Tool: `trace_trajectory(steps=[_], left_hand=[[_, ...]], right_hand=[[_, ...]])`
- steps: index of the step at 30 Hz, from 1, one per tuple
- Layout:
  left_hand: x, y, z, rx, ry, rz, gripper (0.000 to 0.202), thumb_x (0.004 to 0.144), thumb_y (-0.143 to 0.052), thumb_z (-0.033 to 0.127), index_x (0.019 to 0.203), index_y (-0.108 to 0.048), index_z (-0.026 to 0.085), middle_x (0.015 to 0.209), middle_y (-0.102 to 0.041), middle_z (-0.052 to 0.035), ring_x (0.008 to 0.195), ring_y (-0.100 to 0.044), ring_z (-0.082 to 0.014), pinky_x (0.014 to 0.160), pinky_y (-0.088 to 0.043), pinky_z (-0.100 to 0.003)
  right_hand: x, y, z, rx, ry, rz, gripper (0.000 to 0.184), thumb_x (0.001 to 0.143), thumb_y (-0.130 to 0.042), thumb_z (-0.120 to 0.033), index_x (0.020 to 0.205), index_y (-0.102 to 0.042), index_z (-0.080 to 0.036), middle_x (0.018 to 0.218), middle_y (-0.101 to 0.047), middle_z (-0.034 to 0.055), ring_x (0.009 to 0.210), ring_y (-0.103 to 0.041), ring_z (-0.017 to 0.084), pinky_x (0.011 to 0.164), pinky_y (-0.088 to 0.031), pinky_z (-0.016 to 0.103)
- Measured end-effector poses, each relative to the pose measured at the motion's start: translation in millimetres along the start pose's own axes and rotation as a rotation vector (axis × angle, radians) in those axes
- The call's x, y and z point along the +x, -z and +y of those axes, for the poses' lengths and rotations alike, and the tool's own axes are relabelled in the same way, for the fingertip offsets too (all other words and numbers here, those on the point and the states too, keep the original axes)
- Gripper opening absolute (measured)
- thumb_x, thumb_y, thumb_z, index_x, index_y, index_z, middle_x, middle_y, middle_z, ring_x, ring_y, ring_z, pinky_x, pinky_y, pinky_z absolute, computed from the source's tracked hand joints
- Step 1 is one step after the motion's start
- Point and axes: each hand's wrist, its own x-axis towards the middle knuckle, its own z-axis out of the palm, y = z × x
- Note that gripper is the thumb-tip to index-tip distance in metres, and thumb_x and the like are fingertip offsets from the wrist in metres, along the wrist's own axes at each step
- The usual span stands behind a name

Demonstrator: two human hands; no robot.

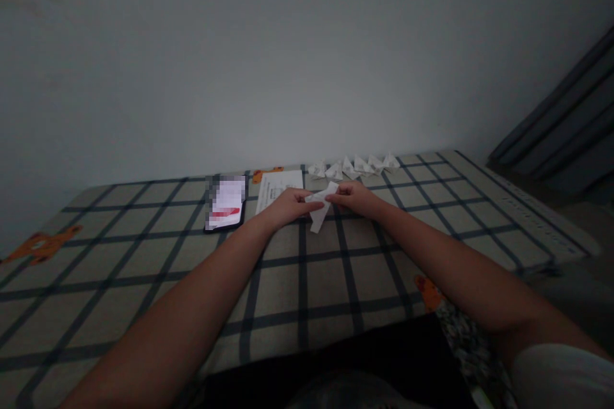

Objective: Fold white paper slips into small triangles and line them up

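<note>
Between my two hands is a folded strip of white paper (318, 220), raised over the checked cloth. My left hand (289, 206) pinches its left side with thumb and fingers. The upper right part is pinched by my right hand (355, 199). One end of the strip hangs down toward me, and another sticks up beside my right fingers. Just behind my hands, several folded white paper pieces (350, 169) stand in a row near the wall. A printed white sheet (281, 184) lies behind my left hand, partly covered by it.
A phone (226, 203) with a lit, blurred screen lies left of my left forearm. The checked cloth (144, 255) with orange bear figures covers the surface up to the pale wall (307, 57). A dark curtain (561, 115) hangs at the right.
</note>
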Motion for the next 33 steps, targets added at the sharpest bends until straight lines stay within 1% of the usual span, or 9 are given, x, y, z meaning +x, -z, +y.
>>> trace_trajectory(steps=[3, 6, 10, 15, 17, 20, 25, 30, 33], left_hand=[[-0.2, 0.3, 1.8, 0.063, -0.005, -0.011, 0.040, 0.073, -0.057, 0.051, 0.081, -0.067, 0.013, 0.057, -0.056, 0.0003, 0.049, -0.046, -0.0098, 0.045, -0.030, -0.021], [1.2, -0.6, 1.1, 0.040, 0.013, -0.016, 0.040, 0.076, -0.055, 0.051, 0.084, -0.065, 0.014, 0.056, -0.055, 0.0008, 0.047, -0.044, -0.0096, 0.044, -0.030, -0.021], [2.7, -2.3, -0.1, -0.017, 0.014, -0.020, 0.038, 0.078, -0.052, 0.048, 0.087, -0.064, 0.013, 0.064, -0.059, -0.0017, 0.053, -0.050, -0.0117, 0.048, -0.035, -0.022], [1.9, -3.1, 3.2, 0.072, -0.073, -0.010, 0.030, 0.077, -0.054, 0.042, 0.080, -0.065, 0.014, 0.072, -0.063, -0.0028, 0.066, -0.054, -0.0145, 0.059, -0.040, -0.024], [2.0, -3.1, 3.3, 0.093, -0.091, -0.011, 0.030, 0.078, -0.054, 0.043, 0.078, -0.064, 0.015, 0.071, -0.062, -0.0022, 0.066, -0.054, -0.0144, 0.060, -0.040, -0.024], [2.7, -3.4, 0.7, 0.084, -0.062, -0.007, 0.034, 0.079, -0.052, 0.046, 0.080, -0.064, 0.014, 0.067, -0.060, -0.0016, 0.061, -0.052, -0.0134, 0.056, -0.039, -0.023], [2.0, -5.8, 0.0, 0.026, -0.026, 0.010, 0.038, 0.080, -0.050, 0.049, 0.089, -0.063, 0.015, 0.065, -0.058, -0.0001, 0.055, -0.048, -0.0117, 0.050, -0.034, -0.021], [-0.3, -7.2, 4.4, 0.020, -0.077, -0.022, 0.034, 0.081, -0.048, 0.046, 0.086, -0.063, 0.016, 0.063, -0.055, 0.0018, 0.057, -0.049, -0.0122, 0.053, -0.036, -0.022], [-0.7, -7.7, 3.3, -0.024, -0.070, -0.030, 0.032, 0.082, -0.047, 0.044, 0.086, -0.061, 0.016, 0.065, -0.055, 0.0014, 0.057, -0.049, -0.0121, 0.053, -0.037, -0.022]], right_hand=[[-0.4, -0.1, -2.1, -0.010, 0.036, -0.001, 0.039, 0.072, -0.057, -0.052, 0.059, -0.050, -0.016, 0.050, -0.051, -0.0029, 0.046, -0.039, 0.008, 0.046, -0.028, 0.022], [-1.8, 0.5, -5.4, -0.037, 0.052, 0.014, 0.042, 0.077, -0.050, -0.053, 0.058, -0.050, -0.016, 0.051, -0.050, -0.0025, 0.047, -0.039, 0.008, 0.047, -0.029, 0.022], [-3.0, 1.3, -6.3, -0.047, 0.079, 0.010, 0.046, 0.083, -0.041, -0.053, 0.057, -0.051, -0.016, 0.050, -0.049, -0.0020, 0.047, -0.041, 0.008, 0.049, -0.031, 0.023], [-4.2, 1.8, -5.4, -0.040, 0.087, -0.028, 0.047, 0.084, -0.041, -0.053, 0.055, -0.050, -0.016, 0.049, -0.048, -0.0021, 0.048, -0.041, 0.009, 0.049, -0.031, 0.023], [-4.7, 2.0, -6.1, -0.047, 0.096, -0.016, 0.047, 0.085, -0.040, -0.052, 0.056, -0.050, -0.016, 0.049, -0.047, -0.0019, 0.048, -0.041, 0.009, 0.050, -0.031, 0.023], [-4.7, 1.5, -6.4, -0.044, 0.106, -0.015, 0.048, 0.086, -0.036, -0.053, 0.059, -0.051, -0.016, 0.052, -0.049, -0.0017, 0.049, -0.043, 0.009, 0.051, -0.033, 0.023], [-1.8, -1.2, -1.3, -0.101, 0.142, -0.115, 0.042, 0.080, -0.048, -0.054, 0.062, -0.052, -0.016, 0.056, -0.049, -0.0019, 0.053, -0.044, 0.010, 0.051, -0.033, 0.023], [-0.1, -2.5, 1.9, -0.127, 0.187, -0.092, 0.040, 0.081, -0.047, -0.050, 0.061, -0.050, -0.016, 0.057, -0.048, -0.0019, 0.054, -0.043, 0.010, 0.054, -0.033, 0.023], [-0.5, -2.5, 0.9, -0.121, 0.177, -0.073, 0.040, 0.082, -0.045, -0.050, 0.062, -0.050, -0.016, 0.057, -0.048, -0.0020, 0.053, -0.043, 0.010, 0.053, -0.033, 0.023]])
